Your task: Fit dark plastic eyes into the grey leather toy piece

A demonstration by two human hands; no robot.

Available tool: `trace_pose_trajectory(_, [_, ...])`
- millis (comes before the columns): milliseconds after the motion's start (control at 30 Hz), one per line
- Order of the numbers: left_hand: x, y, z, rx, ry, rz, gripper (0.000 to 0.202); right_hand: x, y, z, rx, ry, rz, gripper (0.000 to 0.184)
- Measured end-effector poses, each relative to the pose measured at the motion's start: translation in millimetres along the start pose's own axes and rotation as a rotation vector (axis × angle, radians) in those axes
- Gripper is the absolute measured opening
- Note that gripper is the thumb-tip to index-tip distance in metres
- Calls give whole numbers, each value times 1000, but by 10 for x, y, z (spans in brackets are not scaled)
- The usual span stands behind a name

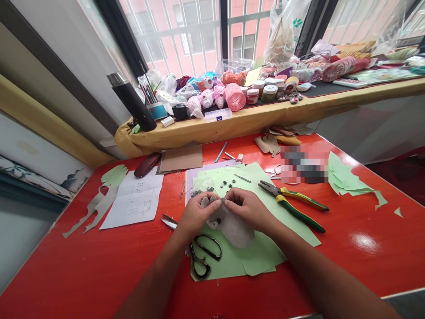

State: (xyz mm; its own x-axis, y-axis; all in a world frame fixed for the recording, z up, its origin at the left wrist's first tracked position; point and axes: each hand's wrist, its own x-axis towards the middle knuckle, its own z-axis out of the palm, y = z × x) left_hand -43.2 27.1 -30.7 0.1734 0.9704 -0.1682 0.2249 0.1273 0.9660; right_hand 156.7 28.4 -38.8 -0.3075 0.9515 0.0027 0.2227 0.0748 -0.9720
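My left hand (196,215) and my right hand (247,207) meet over a grey felt piece (234,228) that lies on light green sheets (265,252). Both hands pinch the top edge of the felt, fingertips close together around a small dark part I cannot make out. Several small dark buttons (223,186) lie on the green sheet just beyond my fingers. Black-handled scissors (202,254) rest on the sheet below my left hand.
Pliers with yellow-green handles (295,204) lie right of my hands. A white paper with sketches (136,201) and green cutouts (99,199) sit left. More green scraps (348,181) lie right. A cluttered sill (232,119) with a black flask (133,102) and jars stands behind the red table (83,266).
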Motion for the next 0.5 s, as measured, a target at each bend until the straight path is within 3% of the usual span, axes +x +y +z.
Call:
trace_pose_trajectory(300, [18, 0, -11, -239, 6, 24, 39, 28, -7, -74, 146, 43, 70, 22])
trace_pose_trajectory(500, [16, -51, -6, -230, 43, 50, 37, 36, -2, -65, 142, 39, 64, 26])
